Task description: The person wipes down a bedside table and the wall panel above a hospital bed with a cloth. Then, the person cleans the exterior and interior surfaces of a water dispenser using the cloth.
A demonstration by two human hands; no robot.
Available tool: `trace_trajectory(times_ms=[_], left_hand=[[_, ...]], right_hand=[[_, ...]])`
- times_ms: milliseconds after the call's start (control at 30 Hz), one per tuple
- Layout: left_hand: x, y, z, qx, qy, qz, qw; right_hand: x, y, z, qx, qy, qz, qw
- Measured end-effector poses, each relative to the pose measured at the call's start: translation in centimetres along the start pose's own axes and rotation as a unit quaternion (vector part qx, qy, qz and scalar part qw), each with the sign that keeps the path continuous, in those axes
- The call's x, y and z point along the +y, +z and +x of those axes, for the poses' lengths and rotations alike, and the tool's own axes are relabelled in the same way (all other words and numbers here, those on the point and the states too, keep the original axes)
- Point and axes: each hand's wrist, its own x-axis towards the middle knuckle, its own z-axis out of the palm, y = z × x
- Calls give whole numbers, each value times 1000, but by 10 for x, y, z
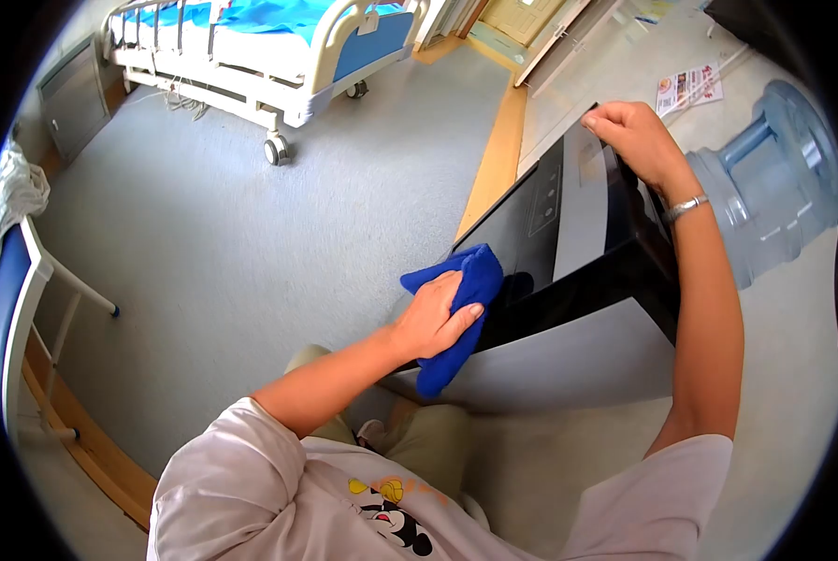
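My left hand [438,316] is closed on a blue cloth [475,278], pressing it against the front edge of a black and silver water dispenser [583,206]. Loose folds of the cloth hang out above and below my fingers. On the far top edge of the dispenser, my right hand [634,136] has its fingers curled over the corner. A clear blue water bottle [765,178] is set on the dispenser's top, just beyond my right wrist. The dispenser appears slanted in the view, with a control panel [547,201] on its dark front.
A wheeled hospital bed [288,84] stands at the upper left on the grey floor [251,215]. At the left edge is a blue-backed chair [12,309] with white cloth over it. A printed leaflet [688,89] is on the wall behind the dispenser.
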Motion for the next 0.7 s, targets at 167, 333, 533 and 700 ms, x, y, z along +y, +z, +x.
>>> trace_trajectory(times_ms=[167,333,533,700], left_hand=[[-12,5,-2,77,-42,22,996],[-38,-61,22,181,-195,-67,962],[-74,-99,53,285,-128,46,949],[-36,-93,70,295,46,199,933]], right_hand=[[1,5,-3,37,-43,27,998],[4,5,-4,41,-60,37,997],[1,2,-4,31,-56,10,998],[4,3,-2,37,-43,24,998]])
